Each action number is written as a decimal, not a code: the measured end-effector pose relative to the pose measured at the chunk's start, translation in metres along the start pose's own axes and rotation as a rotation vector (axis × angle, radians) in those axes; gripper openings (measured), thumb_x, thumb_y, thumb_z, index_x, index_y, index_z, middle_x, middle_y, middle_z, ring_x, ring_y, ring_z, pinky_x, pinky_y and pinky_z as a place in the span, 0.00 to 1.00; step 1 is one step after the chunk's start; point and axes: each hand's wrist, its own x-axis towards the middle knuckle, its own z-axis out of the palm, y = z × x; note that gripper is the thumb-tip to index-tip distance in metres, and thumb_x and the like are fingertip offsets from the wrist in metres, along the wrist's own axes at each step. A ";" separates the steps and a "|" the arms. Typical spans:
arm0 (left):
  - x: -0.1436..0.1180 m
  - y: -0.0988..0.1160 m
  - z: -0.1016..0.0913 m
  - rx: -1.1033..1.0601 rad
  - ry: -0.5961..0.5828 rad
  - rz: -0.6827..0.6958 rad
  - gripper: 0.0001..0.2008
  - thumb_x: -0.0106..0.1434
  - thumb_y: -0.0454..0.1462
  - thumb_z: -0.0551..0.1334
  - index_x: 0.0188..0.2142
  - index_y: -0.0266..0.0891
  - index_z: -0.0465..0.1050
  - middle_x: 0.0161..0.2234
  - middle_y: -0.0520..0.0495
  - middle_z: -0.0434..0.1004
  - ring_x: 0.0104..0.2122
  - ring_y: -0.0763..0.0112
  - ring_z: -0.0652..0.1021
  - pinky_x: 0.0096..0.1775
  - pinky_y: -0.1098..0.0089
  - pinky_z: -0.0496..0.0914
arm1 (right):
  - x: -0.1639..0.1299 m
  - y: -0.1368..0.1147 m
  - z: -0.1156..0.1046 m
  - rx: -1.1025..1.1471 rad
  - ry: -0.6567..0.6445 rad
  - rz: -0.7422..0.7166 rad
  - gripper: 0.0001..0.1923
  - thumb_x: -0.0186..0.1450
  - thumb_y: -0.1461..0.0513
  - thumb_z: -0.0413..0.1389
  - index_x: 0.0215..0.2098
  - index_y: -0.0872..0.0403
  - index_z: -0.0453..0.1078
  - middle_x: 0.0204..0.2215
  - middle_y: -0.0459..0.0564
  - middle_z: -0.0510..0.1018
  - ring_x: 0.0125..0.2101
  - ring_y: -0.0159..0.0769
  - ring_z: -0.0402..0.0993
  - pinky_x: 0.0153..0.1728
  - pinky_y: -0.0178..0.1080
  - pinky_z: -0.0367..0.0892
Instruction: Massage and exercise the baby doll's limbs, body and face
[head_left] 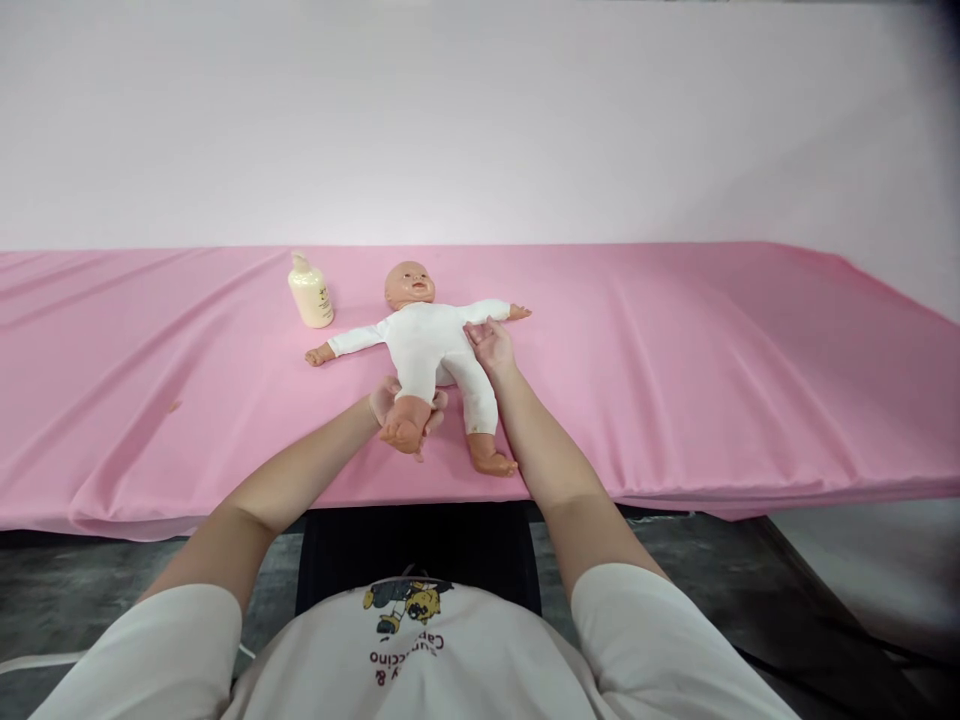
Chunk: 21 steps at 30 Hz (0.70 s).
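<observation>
We had the doll (421,335) face up on the pink cloth (712,380), near the front edge, arms spread. Hands apart from each other: our left hand (384,398) was wrapped under and around the doll's lower leg, on our left; our right hand (491,346) lay with fingers extended against its side, just below the outstretched arm. Pump bottle (310,295) stood upright, left of the doll's head, untouched.
</observation>
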 end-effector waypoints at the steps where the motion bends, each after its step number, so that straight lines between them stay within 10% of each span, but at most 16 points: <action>1: 0.001 0.000 0.000 0.009 0.048 -0.006 0.28 0.37 0.57 0.62 0.33 0.44 0.60 0.25 0.45 0.76 0.23 0.47 0.82 0.36 0.42 0.78 | -0.001 0.000 0.001 0.016 0.016 -0.012 0.07 0.68 0.62 0.55 0.45 0.48 0.66 0.33 0.40 0.79 0.34 0.28 0.81 0.41 0.35 0.80; 21: 0.001 0.029 0.033 -0.164 0.388 0.255 0.27 0.69 0.53 0.41 0.41 0.36 0.69 0.23 0.49 0.71 0.18 0.67 0.75 0.28 0.63 0.76 | -0.006 0.006 0.007 -0.050 0.044 -0.140 0.26 0.70 0.58 0.56 0.65 0.39 0.60 0.46 0.41 0.81 0.35 0.27 0.79 0.40 0.33 0.80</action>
